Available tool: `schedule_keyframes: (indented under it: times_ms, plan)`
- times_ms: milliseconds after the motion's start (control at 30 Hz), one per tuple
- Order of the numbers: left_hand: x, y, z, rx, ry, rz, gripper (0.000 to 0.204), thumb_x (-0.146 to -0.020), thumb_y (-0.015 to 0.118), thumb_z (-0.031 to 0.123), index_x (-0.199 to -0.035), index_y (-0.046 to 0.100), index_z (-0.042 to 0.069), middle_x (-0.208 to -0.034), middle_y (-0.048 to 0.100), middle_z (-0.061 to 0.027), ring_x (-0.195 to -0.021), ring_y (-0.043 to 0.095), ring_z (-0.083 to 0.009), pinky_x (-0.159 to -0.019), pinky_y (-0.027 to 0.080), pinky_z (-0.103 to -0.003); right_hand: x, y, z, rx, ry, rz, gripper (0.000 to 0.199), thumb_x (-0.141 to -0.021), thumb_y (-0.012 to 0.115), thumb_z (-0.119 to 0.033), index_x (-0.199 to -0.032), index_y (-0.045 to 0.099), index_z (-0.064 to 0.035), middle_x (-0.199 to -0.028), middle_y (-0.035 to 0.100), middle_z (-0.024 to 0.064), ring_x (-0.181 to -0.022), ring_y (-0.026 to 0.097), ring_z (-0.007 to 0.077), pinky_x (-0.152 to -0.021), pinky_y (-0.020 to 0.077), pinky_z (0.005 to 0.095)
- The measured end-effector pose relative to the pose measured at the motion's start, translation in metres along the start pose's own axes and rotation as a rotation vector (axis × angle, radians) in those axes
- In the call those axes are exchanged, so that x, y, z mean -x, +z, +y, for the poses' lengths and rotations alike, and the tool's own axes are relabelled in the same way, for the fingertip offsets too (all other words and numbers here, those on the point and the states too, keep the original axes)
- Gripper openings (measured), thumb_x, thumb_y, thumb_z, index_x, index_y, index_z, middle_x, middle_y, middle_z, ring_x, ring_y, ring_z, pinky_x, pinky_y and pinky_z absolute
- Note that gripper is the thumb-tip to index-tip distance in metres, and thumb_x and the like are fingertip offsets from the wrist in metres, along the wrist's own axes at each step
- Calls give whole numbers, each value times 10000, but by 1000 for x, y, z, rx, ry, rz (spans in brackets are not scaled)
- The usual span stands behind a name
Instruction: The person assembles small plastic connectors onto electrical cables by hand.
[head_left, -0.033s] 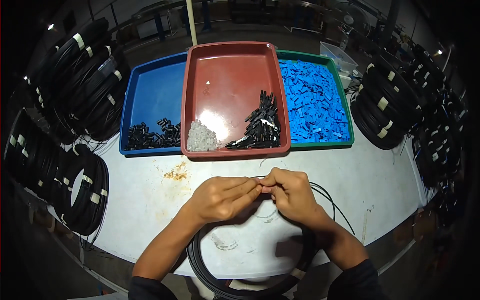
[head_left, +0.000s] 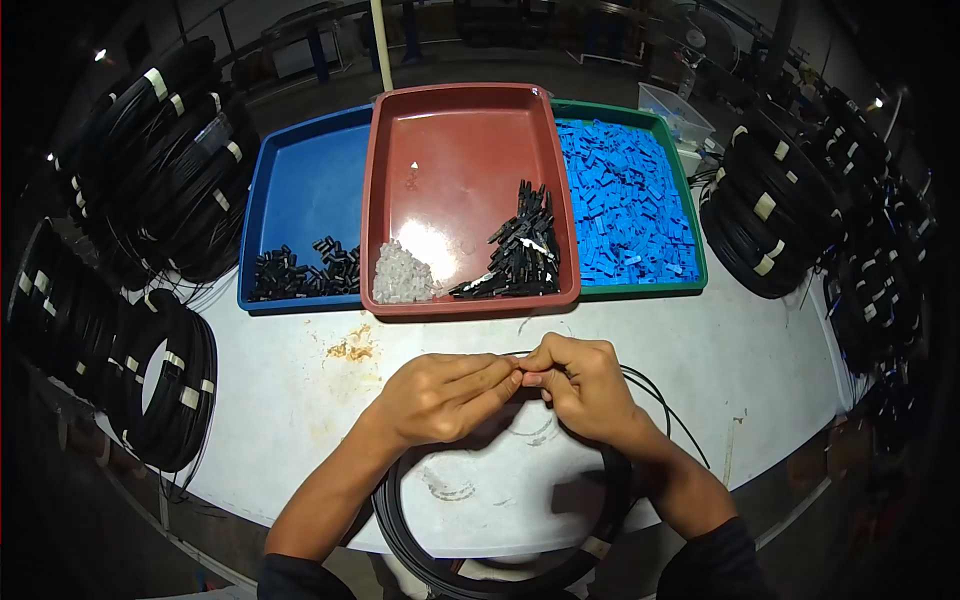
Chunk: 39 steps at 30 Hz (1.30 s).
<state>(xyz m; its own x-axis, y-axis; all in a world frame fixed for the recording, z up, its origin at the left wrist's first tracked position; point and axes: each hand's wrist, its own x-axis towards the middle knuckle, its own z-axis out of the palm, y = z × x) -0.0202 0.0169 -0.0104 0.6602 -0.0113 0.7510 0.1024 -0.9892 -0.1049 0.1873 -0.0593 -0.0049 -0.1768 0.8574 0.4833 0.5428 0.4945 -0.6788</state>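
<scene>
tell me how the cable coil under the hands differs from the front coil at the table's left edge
The near coil has a wide opening; the left coil's looks narrower. One pale band shows clearly on the near coil, several on the left coil. Both are black.

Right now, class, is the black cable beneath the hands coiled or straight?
Coiled: the black cable curves into a ring, a pale band on its lower right.

- Left hand [head_left: 440,395] and right hand [head_left: 580,388]: fingertips meeting.
- Black cable coil [head_left: 405,540]: six o'clock from them.
- Red tray [head_left: 460,165]: twelve o'clock, white pieces [head_left: 403,273] and black pieces [head_left: 522,245] inside.
- Green tray [head_left: 645,292]: one o'clock.
- Blue tray [head_left: 310,180]: between ten and eleven.
- Taped coils [head_left: 200,360]: nine o'clock.
</scene>
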Motion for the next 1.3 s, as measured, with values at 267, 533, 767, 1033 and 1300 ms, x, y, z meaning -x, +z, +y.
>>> schedule_keyframes:
  times_ms: [267,533,767,1033,1300]
  plan:
    - [-1,3,4,488,-609,56,160,-780,823,0,-937,801,15,-883,787,-126,-751,771,-212,-687,605,-289,0,4,15,162,-272,112,169,-826,741,7,-941,616,4,-825,666,146,-717,678,332,-612,529,398]
    - [8,5,-3,581,-748,141,155,-797,819,24,-949,793,5,-838,784,-117,-722,758,-166,-677,595,-269,-3,-4,12,298,-227,97,174,-829,733,-4,-969,629,-14,-827,668,119,-689,676,311,-609,539,379]
    - [10,4,0,754,-856,126,601,-801,787,-95,-1355,557,-72,-1011,750,-150,-942,762,-228,-809,621,-318,-4,-4,20,213,-329,106,200,-819,755,-28,-990,652,-27,-852,697,110,-661,677,290,-575,539,363]
    - [9,2,1,788,-837,142,605,-800,803,-85,-1333,517,-70,-1181,673,-195,-982,757,-254,-854,615,-313,-3,-3,18,219,-328,111,195,-807,748,-26,-985,669,-29,-881,704,108,-688,687,278,-583,544,358]
    - [10,1,2,796,-894,117,533,-808,783,-112,-1281,541,-62,-1316,585,-189,-1000,753,-293,-859,628,-326,-4,-5,21,293,-422,27,348,-749,663,-4,-1086,726,-67,-983,717,83,-783,708,259,-670,574,364]
